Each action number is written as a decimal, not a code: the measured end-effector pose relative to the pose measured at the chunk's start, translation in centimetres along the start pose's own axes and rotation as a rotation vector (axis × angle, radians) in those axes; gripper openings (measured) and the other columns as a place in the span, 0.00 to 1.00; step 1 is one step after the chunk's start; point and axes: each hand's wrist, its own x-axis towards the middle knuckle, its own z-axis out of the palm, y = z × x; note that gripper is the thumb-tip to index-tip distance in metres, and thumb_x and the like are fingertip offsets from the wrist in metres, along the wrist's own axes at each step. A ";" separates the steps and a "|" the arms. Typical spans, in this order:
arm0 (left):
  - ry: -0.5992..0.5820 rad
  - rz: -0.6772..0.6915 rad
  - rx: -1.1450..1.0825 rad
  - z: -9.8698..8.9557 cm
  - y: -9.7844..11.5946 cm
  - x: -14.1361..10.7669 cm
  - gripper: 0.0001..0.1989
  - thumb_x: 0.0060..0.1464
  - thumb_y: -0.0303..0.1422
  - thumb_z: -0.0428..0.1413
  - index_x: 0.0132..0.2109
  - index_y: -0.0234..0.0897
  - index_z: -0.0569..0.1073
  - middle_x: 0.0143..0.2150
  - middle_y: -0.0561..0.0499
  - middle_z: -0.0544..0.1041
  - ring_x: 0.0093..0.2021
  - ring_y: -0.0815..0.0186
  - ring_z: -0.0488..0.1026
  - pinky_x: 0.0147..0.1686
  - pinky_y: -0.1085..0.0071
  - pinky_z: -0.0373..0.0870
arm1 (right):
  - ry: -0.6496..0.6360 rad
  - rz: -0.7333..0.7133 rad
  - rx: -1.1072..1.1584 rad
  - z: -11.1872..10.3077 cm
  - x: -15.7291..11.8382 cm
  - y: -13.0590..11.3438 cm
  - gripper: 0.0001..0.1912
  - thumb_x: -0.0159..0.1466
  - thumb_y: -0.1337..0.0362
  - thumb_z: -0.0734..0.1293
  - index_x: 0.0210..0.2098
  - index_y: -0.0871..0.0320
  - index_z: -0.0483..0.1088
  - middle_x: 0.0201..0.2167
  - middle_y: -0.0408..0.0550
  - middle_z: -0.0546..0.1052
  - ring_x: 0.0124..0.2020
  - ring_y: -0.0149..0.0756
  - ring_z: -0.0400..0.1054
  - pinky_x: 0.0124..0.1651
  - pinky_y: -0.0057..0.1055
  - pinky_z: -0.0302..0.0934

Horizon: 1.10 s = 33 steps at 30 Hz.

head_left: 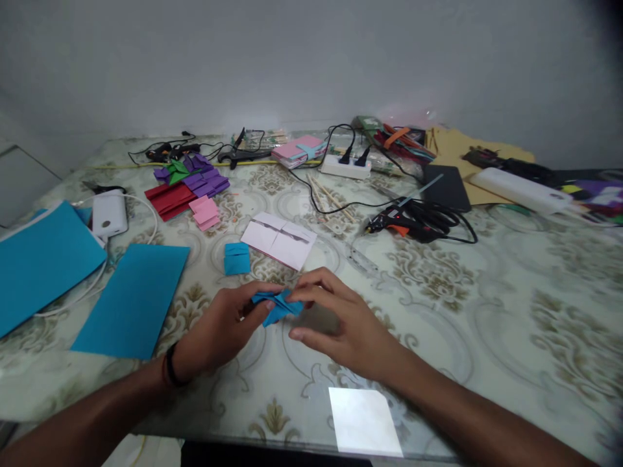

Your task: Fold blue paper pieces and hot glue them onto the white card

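Between both hands, just above the table, is a small folded piece of blue paper (278, 307) with pleats twisted at its middle. My left hand (221, 324) pinches its left side between thumb and fingers. My right hand (341, 318) meets its right edge with the fingertips, while the thumb stands apart below. Just beyond the hands lies a blue folded paper square (237, 259). A white folded card (279, 240) rests to the right of that square. Off to the left is a blue paper sheet (136, 301) lying flat.
More blue sheets (43, 259) lie at far left beside a white power bank (109, 214). Red (170, 200), purple and pink folded papers (205, 213) sit behind. At right are a glue gun (396, 217) with a coiled cord and a white power strip (345, 167).
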 end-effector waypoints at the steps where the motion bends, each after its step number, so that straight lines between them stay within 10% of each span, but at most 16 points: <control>1: 0.007 0.002 0.017 0.1 0.0 -0.1 0.17 0.66 0.34 0.54 0.59 0.40 0.76 0.39 0.52 0.84 0.31 0.67 0.76 0.30 0.74 0.71 | -0.006 -0.012 0.001 0.0 0.0 0.0 0.11 0.67 0.61 0.73 0.48 0.54 0.74 0.45 0.51 0.74 0.46 0.40 0.72 0.51 0.38 0.71; 12: 0.011 0.076 0.136 0.4 0.4 -0.7 0.25 0.66 0.31 0.55 0.67 0.40 0.63 0.30 0.56 0.80 0.27 0.67 0.76 0.29 0.73 0.72 | 0.018 0.072 -0.055 0.3 -0.1 0.2 0.08 0.70 0.68 0.64 0.47 0.56 0.73 0.38 0.46 0.81 0.34 0.33 0.75 0.40 0.28 0.69; 25: 0.046 0.245 0.145 -0.3 0.2 -0.4 0.16 0.56 0.33 0.68 0.51 0.41 0.79 0.42 0.53 0.85 0.35 0.68 0.80 0.39 0.74 0.76 | -0.012 0.379 0.346 -0.3 0.5 0.4 0.10 0.70 0.60 0.63 0.42 0.58 0.74 0.25 0.41 0.70 0.26 0.31 0.64 0.29 0.27 0.57; 33: 0.151 0.204 0.055 -0.9 0.5 -0.3 0.09 0.62 0.32 0.62 0.49 0.41 0.80 0.43 0.53 0.86 0.39 0.69 0.81 0.40 0.79 0.76 | -0.047 0.127 0.303 -1.3 0.5 0.2 0.15 0.62 0.71 0.62 0.47 0.54 0.73 0.45 0.50 0.74 0.45 0.40 0.72 0.44 0.36 0.67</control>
